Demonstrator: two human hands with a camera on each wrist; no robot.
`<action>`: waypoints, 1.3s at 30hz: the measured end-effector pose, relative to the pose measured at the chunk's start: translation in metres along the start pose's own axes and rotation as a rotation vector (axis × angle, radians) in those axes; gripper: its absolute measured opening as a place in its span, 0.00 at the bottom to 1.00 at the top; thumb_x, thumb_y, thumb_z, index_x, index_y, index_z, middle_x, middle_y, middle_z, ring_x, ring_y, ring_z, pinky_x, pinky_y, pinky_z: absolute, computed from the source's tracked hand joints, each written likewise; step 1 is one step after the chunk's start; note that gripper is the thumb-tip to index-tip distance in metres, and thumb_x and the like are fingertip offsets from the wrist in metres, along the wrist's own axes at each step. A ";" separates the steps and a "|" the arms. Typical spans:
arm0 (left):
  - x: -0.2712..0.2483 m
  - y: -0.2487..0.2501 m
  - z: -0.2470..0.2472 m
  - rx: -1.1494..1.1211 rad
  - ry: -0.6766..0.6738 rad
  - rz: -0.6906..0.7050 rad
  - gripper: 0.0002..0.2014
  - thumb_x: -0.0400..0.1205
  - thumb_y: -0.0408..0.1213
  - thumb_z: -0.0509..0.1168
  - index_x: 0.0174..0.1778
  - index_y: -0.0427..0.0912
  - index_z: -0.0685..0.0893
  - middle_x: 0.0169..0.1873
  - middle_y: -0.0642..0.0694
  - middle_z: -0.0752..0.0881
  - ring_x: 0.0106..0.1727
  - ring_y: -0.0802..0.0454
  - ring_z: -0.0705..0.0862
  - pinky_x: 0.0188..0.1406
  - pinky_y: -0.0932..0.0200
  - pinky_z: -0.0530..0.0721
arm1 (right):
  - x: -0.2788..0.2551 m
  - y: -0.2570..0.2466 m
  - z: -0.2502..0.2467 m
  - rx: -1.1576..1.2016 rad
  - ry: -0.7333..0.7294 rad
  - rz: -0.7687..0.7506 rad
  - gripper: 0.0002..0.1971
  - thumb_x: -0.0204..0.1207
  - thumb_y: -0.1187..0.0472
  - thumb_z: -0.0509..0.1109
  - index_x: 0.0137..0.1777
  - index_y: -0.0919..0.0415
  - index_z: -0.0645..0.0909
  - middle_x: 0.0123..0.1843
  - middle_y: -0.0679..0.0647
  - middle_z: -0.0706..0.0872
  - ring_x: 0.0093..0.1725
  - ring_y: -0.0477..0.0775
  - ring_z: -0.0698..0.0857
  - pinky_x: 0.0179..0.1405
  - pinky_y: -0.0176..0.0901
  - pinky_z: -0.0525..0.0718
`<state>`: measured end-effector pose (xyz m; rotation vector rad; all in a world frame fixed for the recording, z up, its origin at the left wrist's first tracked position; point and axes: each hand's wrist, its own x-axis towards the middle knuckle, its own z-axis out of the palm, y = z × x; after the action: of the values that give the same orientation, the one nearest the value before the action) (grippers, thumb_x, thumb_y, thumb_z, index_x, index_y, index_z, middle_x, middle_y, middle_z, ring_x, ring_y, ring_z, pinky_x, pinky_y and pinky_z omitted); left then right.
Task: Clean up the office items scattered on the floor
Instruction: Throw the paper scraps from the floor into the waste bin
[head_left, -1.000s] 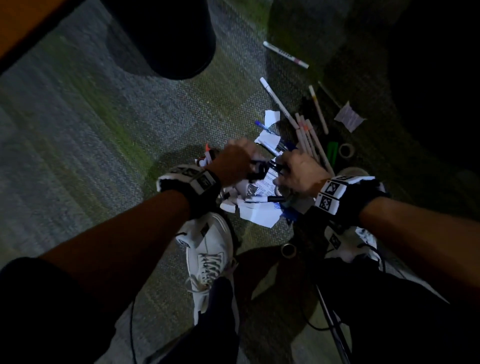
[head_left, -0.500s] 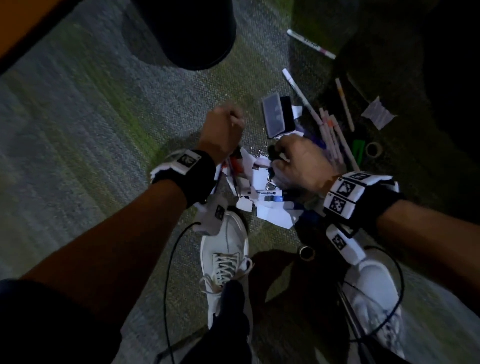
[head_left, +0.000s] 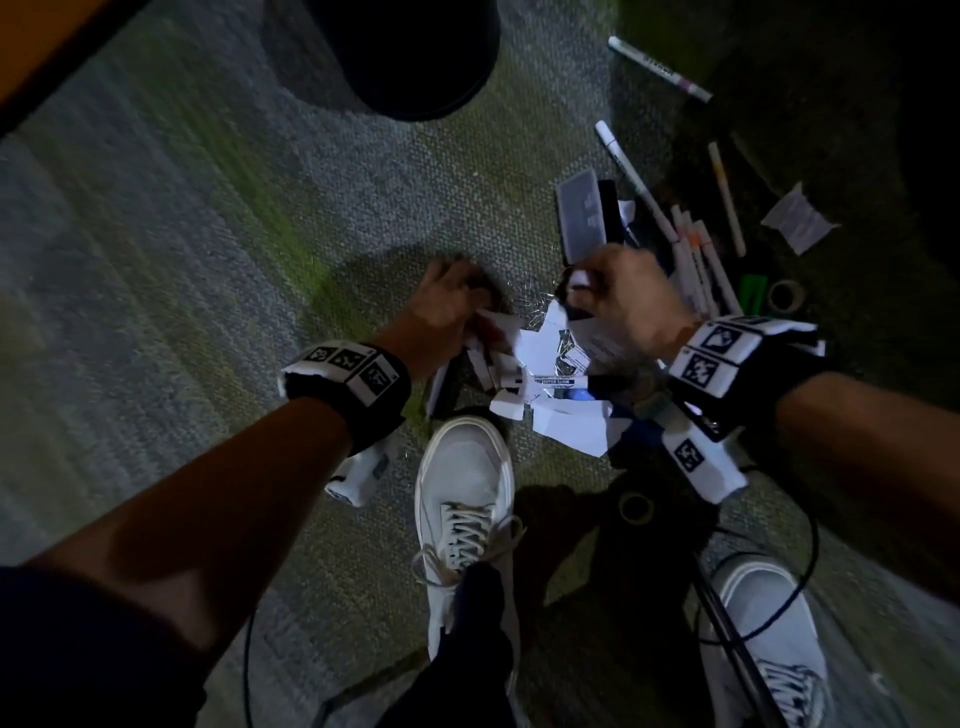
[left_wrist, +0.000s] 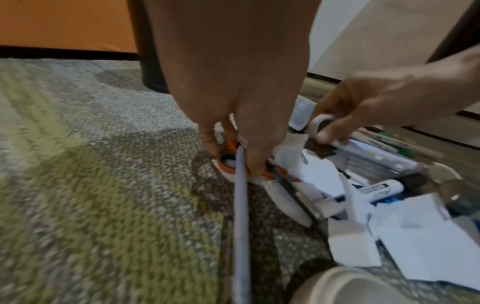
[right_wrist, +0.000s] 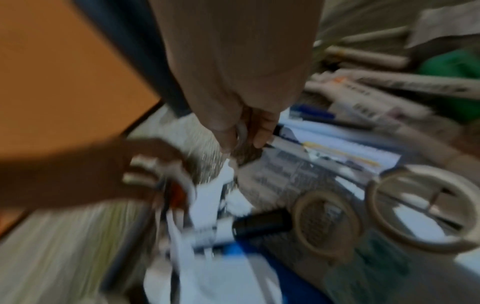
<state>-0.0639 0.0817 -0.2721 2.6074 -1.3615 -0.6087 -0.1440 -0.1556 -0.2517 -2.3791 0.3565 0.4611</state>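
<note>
Torn white paper scraps (head_left: 545, 421) and a whiteboard marker (head_left: 558, 383) lie heaped on the carpet ahead of my shoes. At the heap's left edge my left hand (head_left: 457, 301) grips a long grey pen (left_wrist: 240, 195), fingertips against an orange-and-white item (left_wrist: 227, 161). My right hand (head_left: 584, 291) hovers over the heap's far right and pinches a small white tape roll (left_wrist: 320, 122) together with a dark flat piece (left_wrist: 318, 149). The right wrist view is blurred; it shows the right hand (right_wrist: 244, 142) curled round that small ring.
Several pens (head_left: 696, 260) and a clear plastic case (head_left: 582, 215) lie beyond the right hand. Tape rolls (head_left: 787, 295) (head_left: 636, 506) (right_wrist: 420, 209) and a green item (head_left: 753, 291) lie nearby. A black bin (head_left: 405, 57) stands ahead, an orange wall (left_wrist: 64, 24) to the left. Cables trail by my shoes (head_left: 465, 499).
My hands, close together over the heap a second ago, have drawn apart. The left has gone to the heap's left edge. The clear case has come into view.
</note>
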 end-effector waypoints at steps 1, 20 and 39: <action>-0.001 -0.005 0.003 -0.038 -0.002 -0.001 0.18 0.69 0.37 0.74 0.55 0.40 0.88 0.59 0.35 0.83 0.60 0.29 0.79 0.61 0.45 0.69 | 0.000 0.002 -0.008 0.007 0.042 0.015 0.04 0.74 0.63 0.72 0.42 0.64 0.86 0.36 0.56 0.85 0.35 0.51 0.83 0.36 0.35 0.74; -0.018 -0.031 -0.010 -0.379 0.188 -0.412 0.24 0.71 0.47 0.66 0.62 0.41 0.83 0.57 0.40 0.83 0.59 0.38 0.80 0.61 0.53 0.76 | 0.019 -0.049 0.041 -0.341 -0.200 -0.267 0.22 0.72 0.65 0.72 0.66 0.54 0.79 0.62 0.60 0.74 0.64 0.65 0.72 0.58 0.53 0.75; 0.022 0.018 -0.010 -0.640 -0.038 -0.689 0.09 0.76 0.37 0.70 0.47 0.35 0.89 0.47 0.38 0.89 0.52 0.40 0.87 0.55 0.50 0.86 | 0.008 -0.015 0.003 -0.142 -0.311 -0.081 0.17 0.62 0.67 0.79 0.52 0.60 0.86 0.47 0.55 0.89 0.48 0.59 0.87 0.50 0.54 0.87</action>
<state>-0.0623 0.0527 -0.2638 2.4379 -0.1484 -0.9746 -0.1317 -0.1439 -0.2487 -2.3959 0.0871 0.8282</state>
